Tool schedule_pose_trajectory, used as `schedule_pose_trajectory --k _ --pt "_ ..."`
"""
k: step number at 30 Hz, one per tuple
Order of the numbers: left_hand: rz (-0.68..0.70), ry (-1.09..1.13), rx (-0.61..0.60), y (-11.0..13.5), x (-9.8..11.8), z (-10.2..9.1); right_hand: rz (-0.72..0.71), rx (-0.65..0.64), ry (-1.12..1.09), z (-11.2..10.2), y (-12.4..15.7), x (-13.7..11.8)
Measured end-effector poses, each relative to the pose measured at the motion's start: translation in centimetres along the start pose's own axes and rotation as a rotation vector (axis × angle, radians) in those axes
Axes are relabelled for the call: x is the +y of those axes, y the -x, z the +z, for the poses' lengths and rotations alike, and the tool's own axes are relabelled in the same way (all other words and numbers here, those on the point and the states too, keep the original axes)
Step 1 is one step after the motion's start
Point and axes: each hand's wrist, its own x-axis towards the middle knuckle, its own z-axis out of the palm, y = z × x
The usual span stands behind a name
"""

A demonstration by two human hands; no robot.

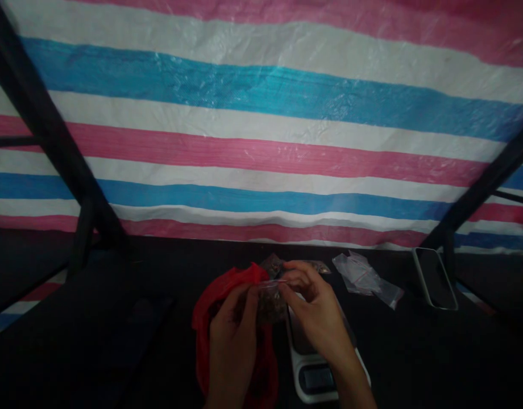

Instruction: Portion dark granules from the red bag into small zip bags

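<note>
Between my two hands hangs a small clear zip bag (270, 301) with dark bits inside, too dim to name. My left hand (235, 329) pinches the left end of its top edge, and my right hand (308, 304) pinches the right end. Below my left hand stands a red plastic bag (206, 298), its mouth open and its inside dark. A white digital scale (302, 392) lies under my right hand and forearm, which hide part of its platform. Just beyond my fingers lie filled clear bags (320, 266), partly covered by my right hand.
Flat clear zip bags (364, 275) lie in a loose pile right of the scale. A phone (435, 278) rests farther right on the black table (167, 267). Striped plastic sheeting (261, 125) hangs behind, with dark slanted posts (52, 125) on both sides.
</note>
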Motion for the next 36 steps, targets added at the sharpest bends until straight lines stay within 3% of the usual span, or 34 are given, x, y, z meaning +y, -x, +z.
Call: schedule_pose_trajectory --k 7,21,31,36 --pt "-0.066 0.155 -0.116 0.5 -0.2 0.7 -0.029 0.04 0.004 0.0 0.3 -0.1" --pt "-0.076 0.207 -0.132 0.7 -1.3 0.0 -0.029 -0.045 0.016 0.5 0.7 0.1" --pt "-0.107 0.33 -0.206 0.2 -0.7 0.0 -0.002 -0.047 -0.031 1.1 0.7 -0.1" --pt "-0.056 0.289 -0.209 0.4 -0.5 -0.3 -0.026 -0.038 -0.016 1.7 0.8 -0.4"
